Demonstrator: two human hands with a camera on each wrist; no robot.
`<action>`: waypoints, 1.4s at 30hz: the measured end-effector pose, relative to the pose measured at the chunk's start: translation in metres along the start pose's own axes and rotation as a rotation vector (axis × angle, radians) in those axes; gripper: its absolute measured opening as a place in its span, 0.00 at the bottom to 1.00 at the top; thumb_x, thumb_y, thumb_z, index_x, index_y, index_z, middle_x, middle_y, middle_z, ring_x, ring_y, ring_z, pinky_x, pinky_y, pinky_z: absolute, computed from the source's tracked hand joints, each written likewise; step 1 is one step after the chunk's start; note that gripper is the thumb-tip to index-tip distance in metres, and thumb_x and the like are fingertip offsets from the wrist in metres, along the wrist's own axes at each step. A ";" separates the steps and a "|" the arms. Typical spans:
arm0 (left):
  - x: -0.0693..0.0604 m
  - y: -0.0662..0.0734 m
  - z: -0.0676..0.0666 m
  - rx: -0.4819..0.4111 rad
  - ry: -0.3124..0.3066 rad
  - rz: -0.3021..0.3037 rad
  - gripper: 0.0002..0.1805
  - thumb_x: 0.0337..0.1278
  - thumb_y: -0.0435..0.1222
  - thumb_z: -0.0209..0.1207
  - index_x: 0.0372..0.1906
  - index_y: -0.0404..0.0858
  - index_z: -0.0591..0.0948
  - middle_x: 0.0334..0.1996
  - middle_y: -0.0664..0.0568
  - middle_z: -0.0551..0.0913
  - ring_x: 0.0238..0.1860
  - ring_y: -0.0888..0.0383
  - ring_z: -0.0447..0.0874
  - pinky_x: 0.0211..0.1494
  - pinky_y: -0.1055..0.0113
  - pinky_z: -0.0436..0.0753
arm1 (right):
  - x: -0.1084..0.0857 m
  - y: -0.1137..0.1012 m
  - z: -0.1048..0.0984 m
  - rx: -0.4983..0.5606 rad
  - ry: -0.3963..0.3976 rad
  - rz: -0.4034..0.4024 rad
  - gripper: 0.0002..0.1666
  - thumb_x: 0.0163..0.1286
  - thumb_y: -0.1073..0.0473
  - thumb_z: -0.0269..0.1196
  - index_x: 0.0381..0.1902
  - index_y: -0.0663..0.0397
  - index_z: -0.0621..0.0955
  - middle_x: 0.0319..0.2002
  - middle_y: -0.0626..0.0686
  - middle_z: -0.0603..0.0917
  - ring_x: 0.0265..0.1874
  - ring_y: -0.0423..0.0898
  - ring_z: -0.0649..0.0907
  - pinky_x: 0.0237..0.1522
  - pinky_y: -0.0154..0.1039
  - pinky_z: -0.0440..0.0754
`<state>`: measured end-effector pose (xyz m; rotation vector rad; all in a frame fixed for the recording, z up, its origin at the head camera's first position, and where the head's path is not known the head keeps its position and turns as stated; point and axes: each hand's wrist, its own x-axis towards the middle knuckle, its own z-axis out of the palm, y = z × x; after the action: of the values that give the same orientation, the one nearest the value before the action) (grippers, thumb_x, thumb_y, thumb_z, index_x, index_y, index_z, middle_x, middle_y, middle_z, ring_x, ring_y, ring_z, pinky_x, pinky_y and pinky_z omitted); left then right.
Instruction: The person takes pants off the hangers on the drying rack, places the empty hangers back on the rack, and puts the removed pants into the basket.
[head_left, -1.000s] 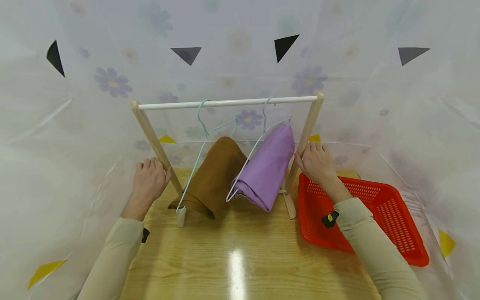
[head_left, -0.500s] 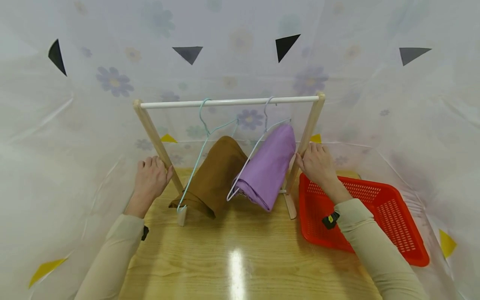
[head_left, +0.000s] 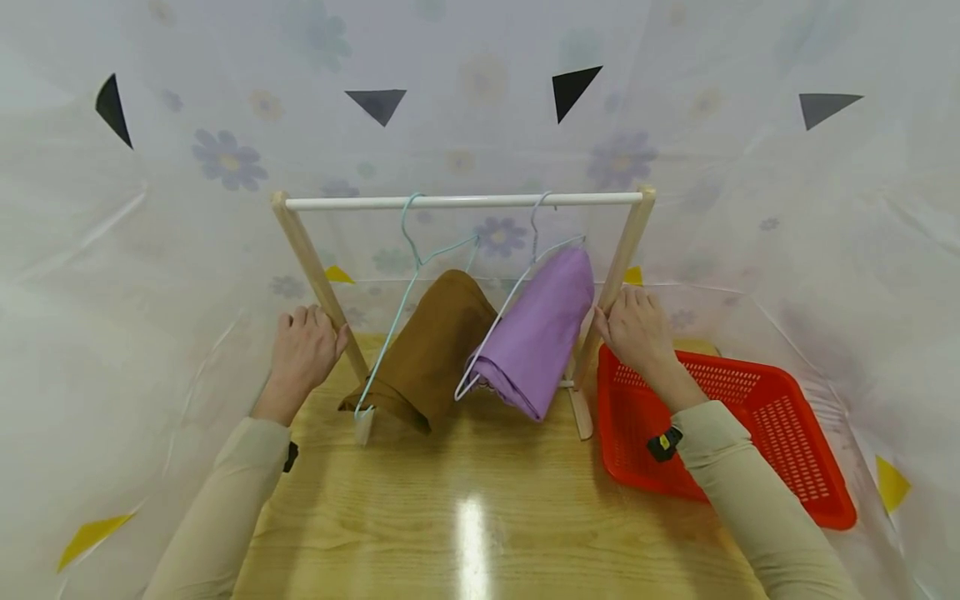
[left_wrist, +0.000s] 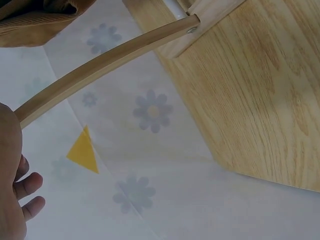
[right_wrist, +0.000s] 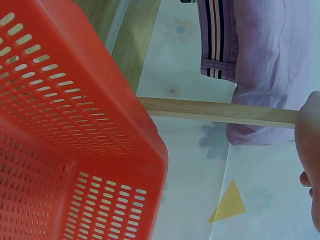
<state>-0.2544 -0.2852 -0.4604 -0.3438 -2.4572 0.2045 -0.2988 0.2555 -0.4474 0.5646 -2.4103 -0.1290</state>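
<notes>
A small clothes rack with wooden uprights and a white rod [head_left: 480,202] stands on the table. On its left upright [head_left: 311,258] my left hand [head_left: 303,350] grips about halfway down. My right hand [head_left: 637,329] holds the right upright [head_left: 628,237] at a similar height, thumb on the inner side. Brown trousers [head_left: 431,350], folded, hang from a light blue hanger [head_left: 393,325]. Folded purple trousers [head_left: 536,333] hang on a pale hanger [head_left: 491,329] to their right; the right wrist view shows a striped waistband or cuff [right_wrist: 217,40]. Part of each hand's fingers is hidden behind the uprights.
A red perforated basket [head_left: 780,383] sits at the table's right, under my right forearm. Flower-patterned sheeting [head_left: 480,108] with black, grey and yellow triangles surrounds the wooden table [head_left: 420,517]. Light glares on the table's front middle.
The rack's left side has shifted slightly right and away from me, my left hand moving with it. The right hand keeps its hold, and the hanging trousers barely move.
</notes>
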 end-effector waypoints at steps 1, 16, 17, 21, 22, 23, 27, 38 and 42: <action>0.001 0.000 0.000 0.000 -0.004 0.000 0.25 0.76 0.45 0.58 0.27 0.30 0.72 0.24 0.38 0.74 0.28 0.40 0.73 0.33 0.51 0.70 | 0.000 0.000 0.000 0.001 0.003 0.001 0.29 0.80 0.48 0.49 0.25 0.66 0.72 0.27 0.63 0.74 0.29 0.62 0.76 0.35 0.52 0.74; 0.004 -0.002 0.001 -0.013 -0.049 -0.013 0.25 0.77 0.45 0.55 0.27 0.30 0.72 0.26 0.37 0.76 0.31 0.38 0.76 0.36 0.49 0.73 | -0.005 -0.005 -0.005 0.013 -0.004 0.022 0.29 0.80 0.48 0.51 0.25 0.67 0.73 0.26 0.63 0.75 0.26 0.62 0.75 0.34 0.51 0.73; 0.005 -0.003 0.001 -0.017 -0.048 -0.015 0.24 0.77 0.45 0.56 0.27 0.30 0.72 0.27 0.36 0.76 0.31 0.38 0.76 0.37 0.48 0.73 | -0.005 -0.006 -0.005 0.014 -0.008 0.025 0.29 0.80 0.48 0.51 0.25 0.67 0.73 0.26 0.64 0.75 0.26 0.62 0.75 0.34 0.51 0.73; 0.005 -0.003 0.001 -0.028 -0.048 -0.019 0.24 0.77 0.45 0.55 0.28 0.29 0.72 0.27 0.36 0.76 0.32 0.37 0.77 0.37 0.47 0.73 | -0.006 -0.007 -0.005 0.009 -0.017 0.030 0.29 0.80 0.48 0.51 0.25 0.67 0.73 0.26 0.63 0.75 0.26 0.61 0.75 0.34 0.50 0.72; 0.005 -0.003 0.001 -0.030 -0.048 -0.021 0.24 0.77 0.45 0.55 0.28 0.29 0.72 0.27 0.36 0.76 0.32 0.37 0.77 0.37 0.47 0.73 | -0.006 -0.007 -0.006 0.008 -0.015 0.029 0.29 0.80 0.48 0.51 0.25 0.67 0.73 0.26 0.63 0.75 0.26 0.61 0.75 0.33 0.50 0.72; 0.005 -0.003 0.001 -0.030 -0.047 -0.020 0.24 0.77 0.45 0.55 0.28 0.29 0.72 0.27 0.36 0.76 0.32 0.37 0.77 0.37 0.47 0.73 | -0.006 -0.008 -0.006 0.008 -0.013 0.027 0.29 0.80 0.48 0.51 0.25 0.67 0.73 0.26 0.63 0.75 0.26 0.61 0.75 0.33 0.50 0.72; 0.005 -0.003 0.002 -0.018 -0.036 -0.010 0.24 0.77 0.45 0.55 0.27 0.30 0.72 0.26 0.36 0.76 0.32 0.37 0.77 0.37 0.47 0.74 | -0.009 -0.008 -0.006 0.007 -0.004 0.019 0.29 0.80 0.48 0.51 0.24 0.66 0.72 0.25 0.63 0.75 0.26 0.61 0.75 0.33 0.50 0.73; 0.008 -0.003 0.005 -0.015 -0.029 -0.007 0.24 0.77 0.45 0.56 0.28 0.29 0.73 0.28 0.35 0.77 0.34 0.36 0.79 0.39 0.45 0.76 | -0.010 -0.007 -0.008 0.006 -0.013 0.009 0.29 0.81 0.48 0.52 0.23 0.66 0.72 0.25 0.62 0.74 0.25 0.61 0.76 0.32 0.51 0.73; 0.008 -0.003 0.007 -0.020 -0.029 -0.007 0.24 0.77 0.45 0.56 0.28 0.29 0.73 0.28 0.35 0.76 0.34 0.36 0.78 0.39 0.45 0.75 | -0.010 -0.007 -0.009 0.001 -0.054 0.023 0.29 0.81 0.49 0.52 0.23 0.65 0.72 0.25 0.61 0.74 0.25 0.60 0.75 0.31 0.49 0.71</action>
<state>-0.2656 -0.2858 -0.4606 -0.3425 -2.4899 0.1832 -0.2836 0.2541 -0.4475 0.5406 -2.4680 -0.1344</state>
